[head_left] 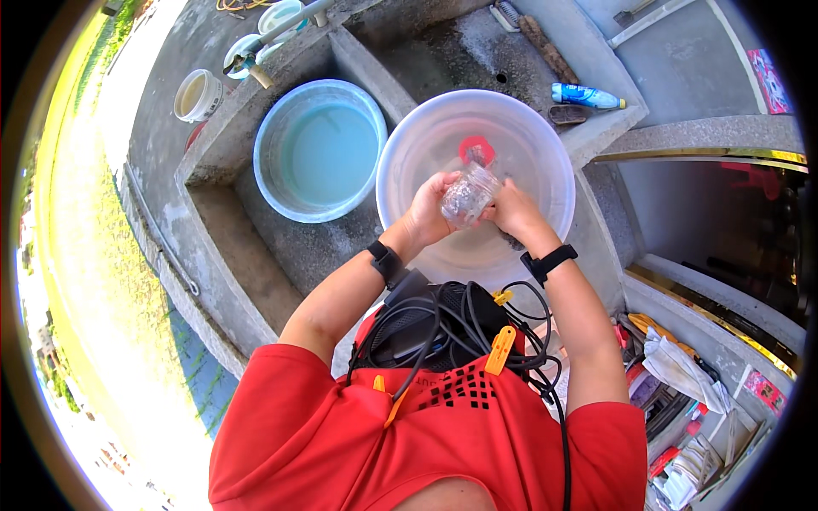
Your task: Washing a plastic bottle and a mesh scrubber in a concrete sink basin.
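Observation:
A clear plastic jar (469,198) is tilted over a large translucent white basin (391,179), its ridged neck pointing away from me. My left hand (431,209) grips the jar's left side, thumb toward the neck. On the other side, my right hand (516,213) is closed against the jar, its fingertips partly hidden. Just beyond the neck, a round red thing like a lid (476,148) shows in the basin, with something greyish beside it that I cannot make out. Small dark bits lie in the basin near my right wrist.
A blue tub (266,162) with bluish water stands left in the concrete sink (223,230). Along the sink's back right lie a scrub brush (506,15), a brown rod-shaped thing (547,49) and a blue bottle (588,96). A white bucket (198,95) sits left of a tap (253,70).

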Available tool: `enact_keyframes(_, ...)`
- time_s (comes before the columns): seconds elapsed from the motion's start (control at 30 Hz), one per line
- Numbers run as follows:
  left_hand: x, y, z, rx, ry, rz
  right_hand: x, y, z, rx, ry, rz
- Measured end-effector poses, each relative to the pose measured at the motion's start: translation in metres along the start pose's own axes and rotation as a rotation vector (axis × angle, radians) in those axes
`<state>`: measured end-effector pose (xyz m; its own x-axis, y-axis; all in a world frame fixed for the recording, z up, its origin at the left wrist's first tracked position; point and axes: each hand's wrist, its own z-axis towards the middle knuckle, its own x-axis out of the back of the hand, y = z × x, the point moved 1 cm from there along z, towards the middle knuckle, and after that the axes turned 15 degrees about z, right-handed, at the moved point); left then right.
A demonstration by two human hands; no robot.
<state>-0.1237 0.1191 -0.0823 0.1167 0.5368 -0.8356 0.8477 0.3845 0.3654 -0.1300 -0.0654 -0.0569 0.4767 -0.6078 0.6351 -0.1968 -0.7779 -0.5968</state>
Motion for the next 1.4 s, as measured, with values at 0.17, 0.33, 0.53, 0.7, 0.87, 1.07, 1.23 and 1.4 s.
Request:
enact_keyframes(0.17, -0.004, 0.0, 0.001, -0.029, 0.014, -0.009, 0.006, 0.011, -0.001, 0.138, -0.066, 0.028)
enact_keyframes(0.33, -0.014, 0.006, -0.009, -0.033, -0.061, -0.025, 0.028, -0.003, -0.017, 0.066, 0.137, 0.182)
enact_keyframes(0.53, -0.012, -0.003, -0.002, -0.013, 0.128, 0.182, 0.038, 0.026, -0.017, 0.175, 0.363, 0.459)
enact_keyframes(0.7, -0.005, -0.007, -0.001, -0.043, 0.242, 0.767, 0.046, 0.014, -0.023, 0.168, 0.207, 0.752)
enact_keyframes(0.87, -0.006, -0.013, 0.0, -0.073, 0.32, 0.746, 0.033, -0.007, -0.02, 0.258, 0.188, 0.476)
enact_keyframes(1.07, -0.006, -0.016, -0.003, -0.159, 0.419, 0.921, 0.022, -0.015, 0.002, 0.23, 0.125, 0.54)
enact_keyframes(1.23, 0.002, -0.017, -0.003, -0.105, 0.521, 0.994, 0.007, -0.001, 0.009, 0.162, 0.143, 0.448)
enact_keyframes(1.4, 0.015, -0.014, 0.004, 0.094, 0.372, 0.365, 0.015, 0.013, 0.005, -0.059, -0.062, 0.987)
